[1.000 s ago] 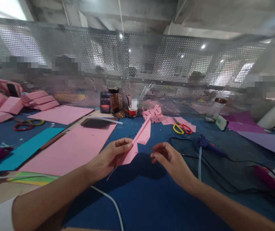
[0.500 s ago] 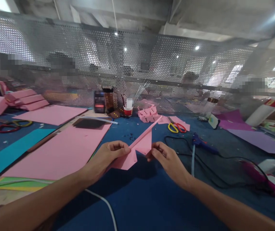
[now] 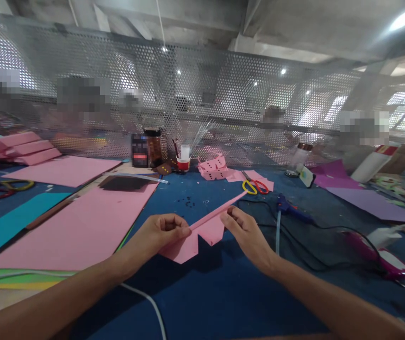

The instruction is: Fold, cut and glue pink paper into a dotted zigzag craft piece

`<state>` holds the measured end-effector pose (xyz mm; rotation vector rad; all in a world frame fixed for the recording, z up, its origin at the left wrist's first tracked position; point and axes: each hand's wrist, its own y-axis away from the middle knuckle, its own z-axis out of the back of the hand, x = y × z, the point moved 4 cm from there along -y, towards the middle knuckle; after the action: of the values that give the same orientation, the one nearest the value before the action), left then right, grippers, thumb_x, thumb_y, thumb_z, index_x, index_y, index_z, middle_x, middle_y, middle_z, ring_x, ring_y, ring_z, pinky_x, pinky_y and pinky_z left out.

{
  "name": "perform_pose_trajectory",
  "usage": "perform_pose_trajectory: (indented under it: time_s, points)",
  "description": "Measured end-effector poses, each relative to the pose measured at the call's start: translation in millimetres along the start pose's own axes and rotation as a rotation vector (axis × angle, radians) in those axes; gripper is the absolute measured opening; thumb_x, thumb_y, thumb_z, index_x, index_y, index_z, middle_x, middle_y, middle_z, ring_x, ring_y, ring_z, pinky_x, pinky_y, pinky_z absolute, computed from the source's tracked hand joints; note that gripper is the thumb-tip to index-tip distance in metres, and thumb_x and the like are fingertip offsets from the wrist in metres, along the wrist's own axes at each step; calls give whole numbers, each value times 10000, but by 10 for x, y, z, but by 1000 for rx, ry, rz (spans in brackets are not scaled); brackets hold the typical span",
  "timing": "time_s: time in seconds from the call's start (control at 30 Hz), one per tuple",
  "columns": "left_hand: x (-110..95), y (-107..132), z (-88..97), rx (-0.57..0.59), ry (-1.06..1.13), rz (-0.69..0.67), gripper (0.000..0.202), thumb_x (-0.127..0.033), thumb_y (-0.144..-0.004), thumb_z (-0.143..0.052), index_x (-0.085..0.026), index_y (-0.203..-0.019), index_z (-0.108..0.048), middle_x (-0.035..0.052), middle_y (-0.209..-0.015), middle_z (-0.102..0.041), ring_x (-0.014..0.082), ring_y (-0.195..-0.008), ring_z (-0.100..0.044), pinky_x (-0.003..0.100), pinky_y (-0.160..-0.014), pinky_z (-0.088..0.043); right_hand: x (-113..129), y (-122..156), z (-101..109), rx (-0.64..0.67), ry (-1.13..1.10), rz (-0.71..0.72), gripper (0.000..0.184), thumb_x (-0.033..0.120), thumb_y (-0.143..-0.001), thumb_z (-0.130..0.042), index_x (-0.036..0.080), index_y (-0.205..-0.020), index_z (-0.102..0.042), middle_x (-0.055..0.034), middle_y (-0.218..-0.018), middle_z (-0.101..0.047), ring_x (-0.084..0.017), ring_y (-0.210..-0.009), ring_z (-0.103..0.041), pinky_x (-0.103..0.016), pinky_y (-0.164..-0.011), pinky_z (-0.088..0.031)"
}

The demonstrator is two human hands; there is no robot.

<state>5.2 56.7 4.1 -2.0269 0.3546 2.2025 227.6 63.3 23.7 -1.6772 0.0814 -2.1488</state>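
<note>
Folded pink paper piece [image 3: 202, 232]: matte, creased into a long narrow strip along its upper edge with jagged, zigzag-cut flaps hanging below. Held above the blue tabletop [image 3: 223, 293], slanting up toward the right, pinched at two points.

- A folded pink paper [image 3: 195, 238] is held just above the blue counter [image 3: 216, 293], pinched at its near end by the left hand [image 3: 163, 231].
- The long creased edge is gripped a bit further along by the right hand [image 3: 245, 231], and a thin strip can be seen poking up and away past it.
- A big pink sheet [image 3: 81, 226] is laid flat off to the left, with a teal sheet [image 3: 7, 226] beside it.
- Yellow-and-red scissors [image 3: 254, 187] are parked behind the hands, near a blue glue gun [image 3: 289, 208].
- A perforated metal screen [image 3: 202, 94] is set along the back, with a red cup [image 3: 183, 163] and a brown jar [image 3: 154, 146] lined up in front.
</note>
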Motion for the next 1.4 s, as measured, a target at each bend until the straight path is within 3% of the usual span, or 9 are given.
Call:
perform_pose_trajectory:
  time_s: [0.13,0.37,0.57,0.7,0.87,1.07,1.27,1.4]
  points:
    - [35,1,-48,59,-29,25,328,-454,-723,-817,-157,-767,-683,-36,-596,-562,79,-523,-416,199,-508,-257,-10,-13,19,-35,11,12,293,437,-964,-552,183,-941,-696,-24,-881,-658,-168,-795,-573,-265,-689,-428]
    - [29,62,-99,168,-75,37,232,-388,-772,-779,-171,-771,-696,-40,-599,-543,93,-538,-402,213,-518,-261,-12,-22,24,-38,38,-56,307,443,-924,-604,164,-863,-719,-30,-813,-675,-176,-762,-591,-271,-665,-436]
    - [13,88,-88,149,-103,28,235,-385,-787,-759,-171,-732,-678,-52,-559,-507,87,-510,-368,213,-499,-239,-5,-32,16,-28,-32,-81,327,468,-927,-596,187,-887,-759,-34,-840,-709,-190,-810,-629,-276,-698,-462]
    - [-33,84,-104,153,-133,5,278,-440,-791,-752,-174,-728,-698,-27,-565,-587,108,-522,-456,212,-503,-298,17,-88,137,-115,15,-45,344,481,-916,-603,185,-876,-772,-40,-826,-705,-201,-818,-623,-286,-702,-455]
    - [-59,72,-145,216,-127,40,333,-499,-826,-701,-168,-797,-709,75,-731,-763,157,-592,-624,223,-542,-419,0,-153,311,-230,44,-21,390,521,-912,-597,168,-865,-754,-25,-743,-630,-179,-750,-560,-274,-641,-409]
    - [-42,90,-165,275,-77,90,352,-513,-833,-697,-161,-817,-686,91,-770,-783,161,-616,-662,242,-615,-505,17,-155,306,-200,65,4,434,554,-935,-558,176,-849,-753,-16,-743,-616,-157,-698,-519,-274,-629,-388]
    - [-93,182,-180,384,105,94,379,-512,-885,-641,-168,-738,-705,87,-741,-759,168,-639,-656,246,-630,-505,-42,-167,262,-103,-357,-160,429,588,-858,-651,167,-827,-724,5,-695,-587,-118,-594,-473,-245,-551,-371]
    - [-66,157,-154,345,107,59,371,-484,-924,-602,-162,-805,-740,79,-736,-735,150,-633,-632,233,-628,-486,-80,-148,154,54,-393,-242,442,589,-837,-677,153,-782,-724,17,-643,-566,-99,-548,-454,-234,-527,-346]
